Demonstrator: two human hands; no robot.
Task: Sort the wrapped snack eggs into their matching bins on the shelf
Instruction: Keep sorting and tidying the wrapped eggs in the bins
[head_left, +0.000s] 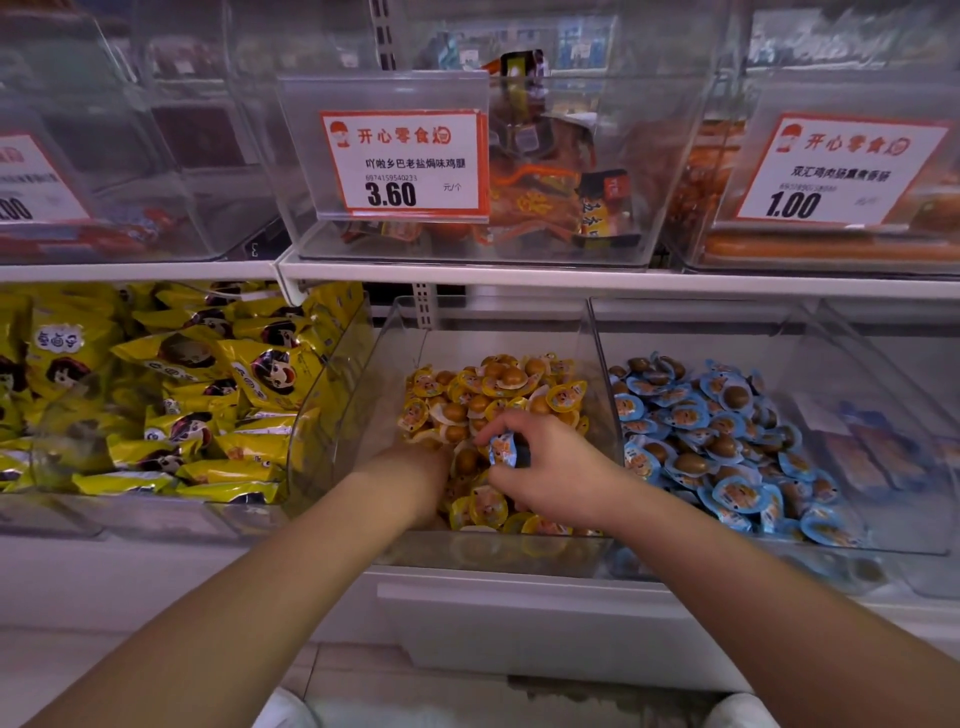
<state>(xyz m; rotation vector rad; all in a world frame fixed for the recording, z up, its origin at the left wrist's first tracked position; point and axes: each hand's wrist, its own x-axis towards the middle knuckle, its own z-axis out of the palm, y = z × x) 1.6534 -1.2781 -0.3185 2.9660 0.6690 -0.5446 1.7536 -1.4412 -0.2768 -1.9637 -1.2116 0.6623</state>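
A clear middle bin (358, 415) on the lower shelf holds several yellow-wrapped snack eggs (498, 384). The bin to its right (883, 415) holds several blue-wrapped snack eggs (696, 431). My right hand (545, 467) is inside the yellow bin and pinches a blue-wrapped egg (503, 450) between thumb and fingers. My left hand (415, 478) reaches into the same bin at its left, with its fingers buried among the yellow eggs and hidden.
A bin of yellow snack packets (156, 389) sits at the lower left. The upper shelf carries clear bins with price cards (405, 161), orange packets (545, 197) and sausages (831, 249). A white shelf edge (519, 278) runs above the egg bins.
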